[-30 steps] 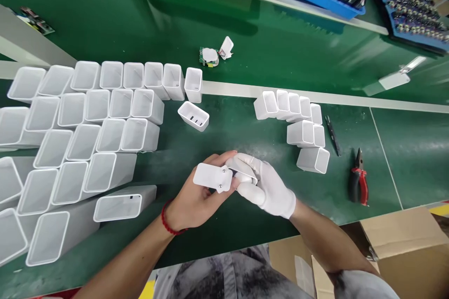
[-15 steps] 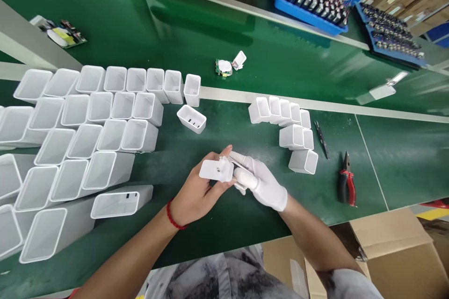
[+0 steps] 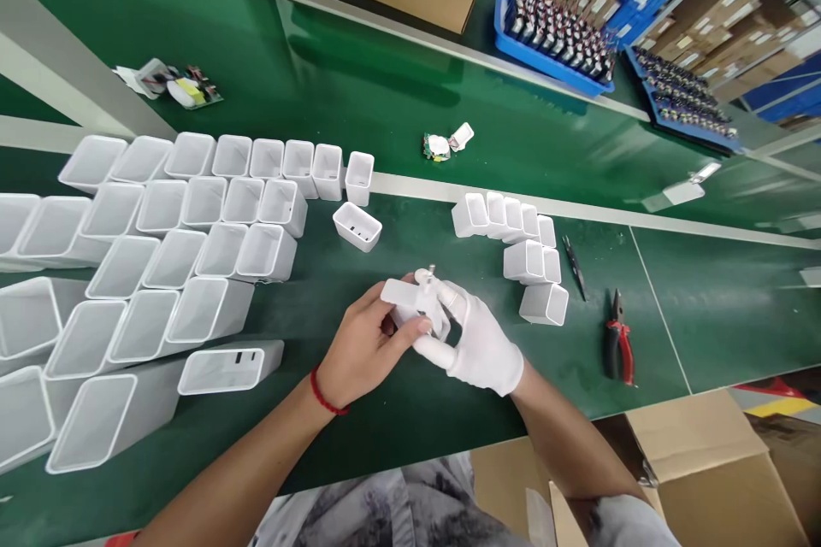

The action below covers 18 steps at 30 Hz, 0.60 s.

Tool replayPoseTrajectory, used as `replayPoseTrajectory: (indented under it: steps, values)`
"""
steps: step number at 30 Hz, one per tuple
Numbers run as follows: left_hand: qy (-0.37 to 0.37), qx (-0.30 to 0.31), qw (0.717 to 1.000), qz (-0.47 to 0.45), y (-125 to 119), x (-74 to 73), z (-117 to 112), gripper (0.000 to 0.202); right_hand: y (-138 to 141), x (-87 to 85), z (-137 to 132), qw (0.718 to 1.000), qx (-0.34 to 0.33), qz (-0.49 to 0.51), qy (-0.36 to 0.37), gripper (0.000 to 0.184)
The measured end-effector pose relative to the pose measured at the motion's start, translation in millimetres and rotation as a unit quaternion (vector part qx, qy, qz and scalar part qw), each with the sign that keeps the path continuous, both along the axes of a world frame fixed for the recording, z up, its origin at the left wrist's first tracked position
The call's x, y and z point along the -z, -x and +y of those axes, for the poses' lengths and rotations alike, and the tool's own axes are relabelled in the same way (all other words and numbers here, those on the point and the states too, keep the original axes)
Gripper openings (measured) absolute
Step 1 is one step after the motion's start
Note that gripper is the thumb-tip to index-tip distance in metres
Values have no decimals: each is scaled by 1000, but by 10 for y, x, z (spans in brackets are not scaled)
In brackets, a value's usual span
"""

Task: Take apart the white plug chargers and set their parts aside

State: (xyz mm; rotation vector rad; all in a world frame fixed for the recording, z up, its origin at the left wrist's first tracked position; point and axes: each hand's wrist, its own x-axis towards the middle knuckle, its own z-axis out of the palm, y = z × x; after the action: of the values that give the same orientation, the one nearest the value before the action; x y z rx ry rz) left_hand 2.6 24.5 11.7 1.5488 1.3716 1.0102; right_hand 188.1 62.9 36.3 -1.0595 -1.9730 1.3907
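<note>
My bare left hand (image 3: 360, 350), a red cord at its wrist, is closed on a small white plastic part (image 3: 403, 294) with a flat, rounded plate. My white-gloved right hand (image 3: 485, 347) grips the same part from the other side, thumb and fingers bent around it. A small metal piece (image 3: 432, 270) sticks up near the gloved fingertips. The fingers hide much of the part. Just beyond the hands, a white case (image 3: 357, 227) with dark slots in its base lies apart from the others.
Rows of open white cases (image 3: 180, 258) fill the left. A smaller group (image 3: 527, 261) stands right of centre, near tweezers (image 3: 575, 268) and red-black pliers (image 3: 618, 342). Circuit boards (image 3: 437, 147) lie at the back. A blue tray (image 3: 552, 60) of components sits on the shelf.
The white part has been tilted in my hands, its plate now seen more edge-on, with a metal piece upright. My gloved fingers have shifted around it. The camera view has also moved slightly.
</note>
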Motion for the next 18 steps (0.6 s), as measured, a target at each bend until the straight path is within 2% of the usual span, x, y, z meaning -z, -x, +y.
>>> replayPoseTrajectory:
  steps: [2, 4, 6, 8, 11, 18]
  values:
    - [-37, 13, 998, -53, 19, -25, -13, 46, 4, -26, 7, 990, 51, 75, 106, 57]
    - [-60, 24, 992, -106, 32, -43, -25, 46, -26, -63, 56, 952, 89, 180, 232, 54]
    - [-66, 30, 990, -123, 32, -52, -35, 42, -69, -111, 121, 906, 112, 263, 311, 52]
    - [-72, 35, 991, -112, 21, -51, -42, 36, -98, -159, 171, 874, 137, 303, 353, 50]
    - [-81, 40, 992, -92, 3, -39, -54, 30, -107, -204, 194, 847, 174, 316, 392, 51]
    - [-102, 23, 993, -59, 13, -13, -68, 27, -86, -205, 198, 825, 181, 311, 435, 52]
